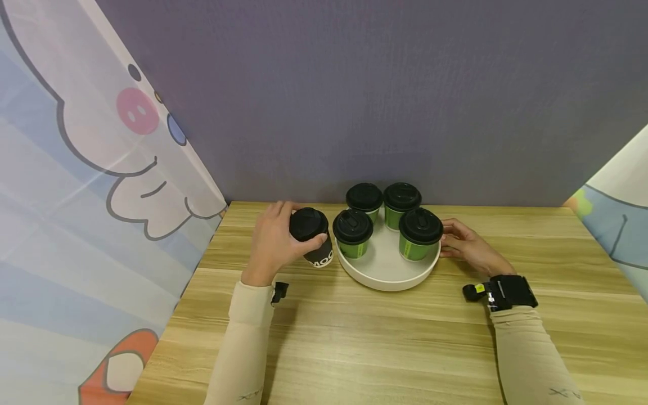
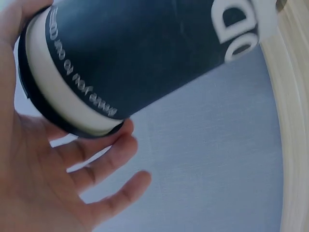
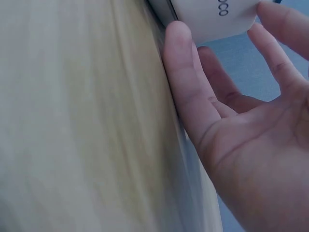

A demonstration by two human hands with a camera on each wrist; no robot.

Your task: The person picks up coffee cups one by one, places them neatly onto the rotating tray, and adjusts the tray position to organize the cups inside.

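My left hand grips a black paper cup by its black-lidded top, thumb on the near side. In the left wrist view, white lettering runs over the dark sleeve of this cup. I cannot tell whether its base touches the table. Just right of it is a round white tray carrying several green cups with black lids, one of them the front-right green cup. My right hand touches the tray's right side with nearly straight fingers. The right wrist view shows those fingers against a white surface with small dark letters.
The light wooden table lies under everything. A grey upright panel stands along its back edge, close behind the tray. On the left hangs a printed cloth; another printed cloth hangs on the right.
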